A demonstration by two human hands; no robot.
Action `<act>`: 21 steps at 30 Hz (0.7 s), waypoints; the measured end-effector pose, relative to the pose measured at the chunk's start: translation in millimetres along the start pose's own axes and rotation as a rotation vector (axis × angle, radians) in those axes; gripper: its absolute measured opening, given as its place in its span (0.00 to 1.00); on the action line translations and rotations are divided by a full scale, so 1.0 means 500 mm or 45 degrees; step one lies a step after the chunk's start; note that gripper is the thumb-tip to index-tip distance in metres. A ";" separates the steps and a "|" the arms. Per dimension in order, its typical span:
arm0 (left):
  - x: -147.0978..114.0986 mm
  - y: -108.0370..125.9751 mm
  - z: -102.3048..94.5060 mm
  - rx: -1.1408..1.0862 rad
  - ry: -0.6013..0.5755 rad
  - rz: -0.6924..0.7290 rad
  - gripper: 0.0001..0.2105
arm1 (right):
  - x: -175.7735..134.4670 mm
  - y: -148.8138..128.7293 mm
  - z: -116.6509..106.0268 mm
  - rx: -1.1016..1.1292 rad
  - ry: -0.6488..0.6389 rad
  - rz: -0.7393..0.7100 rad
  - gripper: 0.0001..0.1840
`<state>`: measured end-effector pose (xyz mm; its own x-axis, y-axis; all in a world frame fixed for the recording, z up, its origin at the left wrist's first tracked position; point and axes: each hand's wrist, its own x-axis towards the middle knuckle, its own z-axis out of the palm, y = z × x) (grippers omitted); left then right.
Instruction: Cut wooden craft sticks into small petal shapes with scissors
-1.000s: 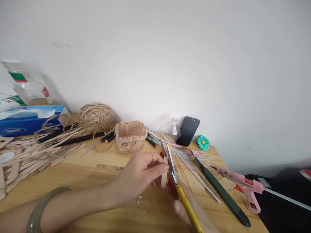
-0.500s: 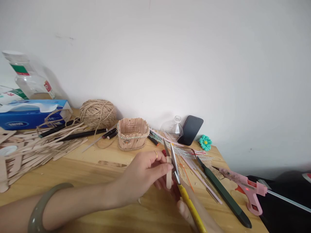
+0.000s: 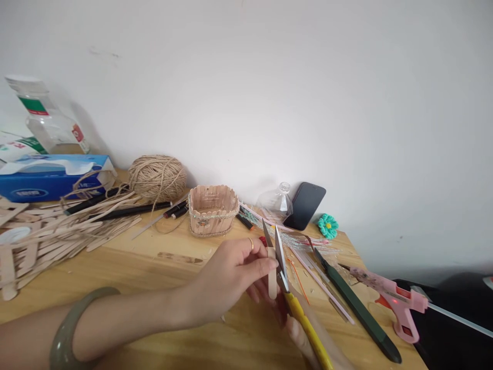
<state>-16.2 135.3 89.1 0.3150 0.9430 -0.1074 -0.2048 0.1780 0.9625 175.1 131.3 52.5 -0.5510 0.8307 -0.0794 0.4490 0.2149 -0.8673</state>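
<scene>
My left hand [image 3: 241, 270], with a gold ring and a bangle at the wrist, pinches a short wooden craft stick [image 3: 272, 280] upright between thumb and fingers. My right hand [image 3: 298, 334] is closed around the yellow handles of a pair of scissors [image 3: 296, 306]. Their blades are parted and point up and away, right beside the stick. The right fingers are partly hidden behind the scissors and the left hand. Beyond the hands stands a small basket [image 3: 213, 223] made of craft sticks, with a glittery band around it.
Craft sticks [image 3: 73, 239] lie heaped at left, near a twine ball [image 3: 157, 177] and a tissue box [image 3: 50, 180]. A phone [image 3: 306, 205] leans on the wall by a teal flower [image 3: 328, 226]. At right lie a dark green tool [image 3: 358, 308] and a pink glue gun [image 3: 400, 303].
The whole view has shifted slightly, so things appear a little further right. Both hands keep their hold on the stick and the scissors, whose blades stay parted.
</scene>
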 end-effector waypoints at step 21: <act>0.002 -0.001 0.000 -0.042 -0.076 -0.036 0.09 | 0.005 -0.001 -0.002 0.045 -0.098 -0.027 0.45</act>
<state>-15.7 136.0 88.4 0.3755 0.9192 -0.1183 -0.2255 0.2144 0.9504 174.1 133.5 53.1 -0.6131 0.7840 -0.0972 0.4124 0.2127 -0.8858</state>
